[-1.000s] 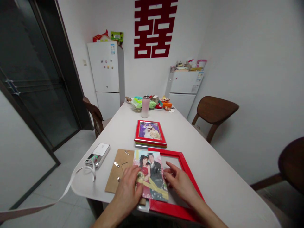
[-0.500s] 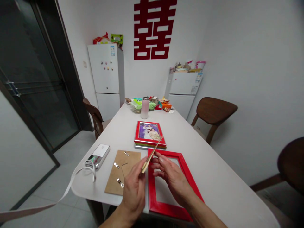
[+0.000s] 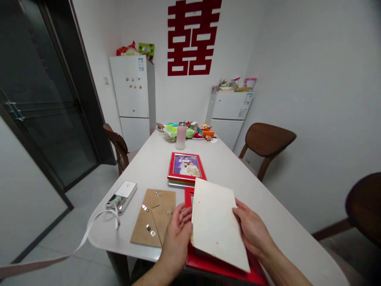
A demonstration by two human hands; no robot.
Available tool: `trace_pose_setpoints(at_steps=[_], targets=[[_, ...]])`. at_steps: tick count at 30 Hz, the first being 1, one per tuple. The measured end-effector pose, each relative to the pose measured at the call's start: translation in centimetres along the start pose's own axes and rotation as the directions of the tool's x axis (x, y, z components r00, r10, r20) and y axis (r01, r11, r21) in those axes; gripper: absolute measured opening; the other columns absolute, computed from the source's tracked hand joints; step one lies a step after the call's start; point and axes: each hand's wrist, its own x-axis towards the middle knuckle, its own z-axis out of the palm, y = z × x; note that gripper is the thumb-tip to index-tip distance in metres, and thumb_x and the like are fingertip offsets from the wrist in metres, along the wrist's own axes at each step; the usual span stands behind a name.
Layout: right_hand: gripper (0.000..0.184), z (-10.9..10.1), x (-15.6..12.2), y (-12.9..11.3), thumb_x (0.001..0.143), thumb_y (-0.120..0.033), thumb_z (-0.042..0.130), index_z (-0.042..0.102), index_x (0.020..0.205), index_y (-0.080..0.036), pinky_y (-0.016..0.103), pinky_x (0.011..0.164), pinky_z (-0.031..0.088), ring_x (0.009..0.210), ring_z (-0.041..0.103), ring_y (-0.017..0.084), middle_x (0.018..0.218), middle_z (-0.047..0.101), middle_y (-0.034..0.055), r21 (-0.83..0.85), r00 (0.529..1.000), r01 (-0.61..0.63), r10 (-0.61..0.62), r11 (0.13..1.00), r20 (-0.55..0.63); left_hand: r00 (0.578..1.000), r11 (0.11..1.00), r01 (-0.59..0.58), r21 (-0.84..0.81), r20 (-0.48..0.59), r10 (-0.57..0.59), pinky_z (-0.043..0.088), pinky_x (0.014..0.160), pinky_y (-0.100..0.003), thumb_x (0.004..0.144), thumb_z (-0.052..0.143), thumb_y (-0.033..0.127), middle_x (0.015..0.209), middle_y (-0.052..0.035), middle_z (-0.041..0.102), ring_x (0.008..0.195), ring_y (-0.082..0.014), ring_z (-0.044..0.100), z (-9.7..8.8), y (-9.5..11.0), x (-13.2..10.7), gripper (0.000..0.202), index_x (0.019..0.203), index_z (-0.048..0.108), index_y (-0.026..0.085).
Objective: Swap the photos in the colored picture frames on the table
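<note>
- While the head camera is looking down along the desk [image 3: 268, 186], the left hand [image 3: 176, 234] and right hand [image 3: 253, 230] are holding a sheet [image 3: 217, 226] between them, white side up, sloping just above a red frame [image 3: 208, 265].
- Left hand is clamping the sheet's left edge, fingers curling onto it; right hand is clamping the right edge, with most of its fingers hiding underneath.
- Frame is lying flat at the desk's near edge, mostly covered by the sheet.
- Just left of the frame, a brown backing board [image 3: 154, 218] with metal clips is lying flat; a framed photo [image 3: 186, 167] is resting on a small stack beyond, and a bottle [image 3: 180, 137] is standing farther back.
- Judging by the two-sided grip, squeezing inward could be bowing or creasing the sheet, and fingertips could be marking its hidden face.
- Pressing down so near the edge could be sliding the frame off the desk.
</note>
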Motion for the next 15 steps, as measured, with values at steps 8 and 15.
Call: trace_pose_setpoints(at_steps=[8, 15], targets=[[0.06, -2.5, 2.4, 0.5, 0.06, -0.011, 0.039, 0.04, 0.12, -0.013, 0.023, 0.05, 0.046, 0.058, 0.062, 0.016, 0.074, 0.068, 0.0047, -0.344, 0.999, 0.014, -0.026, 0.939, -0.031, 0.97, 0.649, -0.136, 0.748, 0.234, -0.067, 0.023, 0.1, -0.037, 0.069, 0.048, 0.017, 0.127, -0.0135, 0.038, 0.118, -0.0232, 0.032, -1.1, -0.7, -1.4, 0.052, 0.12, 0.04, 0.009], [0.054, -2.6, 3.5, 1.6, 0.062, -0.017, 0.037, 0.047, 0.115, -0.011, 0.025, 0.06, 0.046, 0.072, 0.062, 0.018, 0.083, 0.067, 0.0061, -0.56, 0.98, 0.189, -0.19, 0.807, 0.057, 0.924, 0.414, -0.252, 0.875, 0.345, -0.166, 0.022, 0.101, -0.04, 0.067, 0.054, 0.017, 0.131, -0.0175, 0.029, 0.121, -0.0254, 0.025, -0.6, -0.7, -1.4, 0.058, 0.121, 0.038, 0.004]])
